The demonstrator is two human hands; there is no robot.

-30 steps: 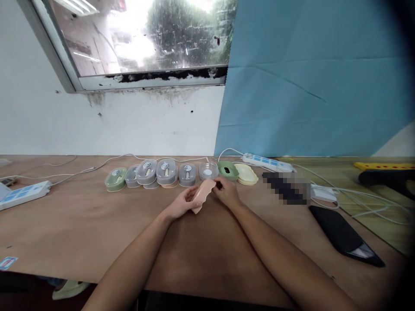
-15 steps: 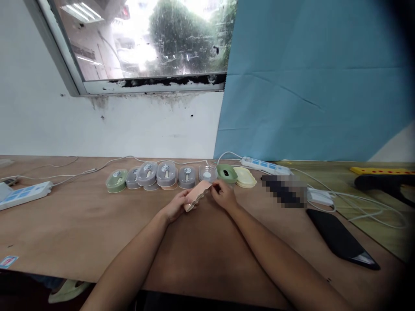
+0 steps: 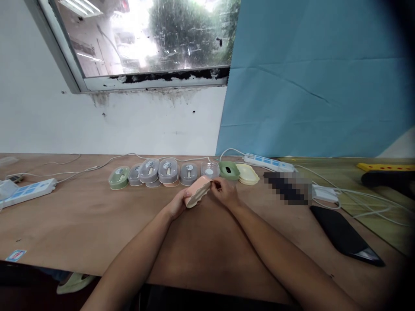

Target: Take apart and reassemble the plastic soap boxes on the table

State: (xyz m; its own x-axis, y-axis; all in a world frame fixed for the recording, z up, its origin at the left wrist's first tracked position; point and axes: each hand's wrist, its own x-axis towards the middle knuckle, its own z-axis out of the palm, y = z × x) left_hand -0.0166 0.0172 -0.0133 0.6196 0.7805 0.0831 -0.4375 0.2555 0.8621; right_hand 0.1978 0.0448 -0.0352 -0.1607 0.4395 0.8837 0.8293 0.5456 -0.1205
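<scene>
Your left fingers (image 3: 181, 201) were closed around one end of a wavy-edged peach piece (image 3: 197, 185), tilted above the desk (image 3: 207, 250), as your right fingers (image 3: 223, 185) pinched its opposite end. Beyond your left fingers stood clear-lidded containers (image 3: 168, 169); just past your right fingers, a green container (image 3: 230, 170) sat beside a pale-yellow tray (image 3: 247, 174), a black pouch (image 3: 343, 235) well off to their right.

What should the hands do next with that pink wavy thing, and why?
Maybe slide the right hand along the pink wavy-edged piece, since the right fingers are at the far end and the left hand holds the near end.
</scene>
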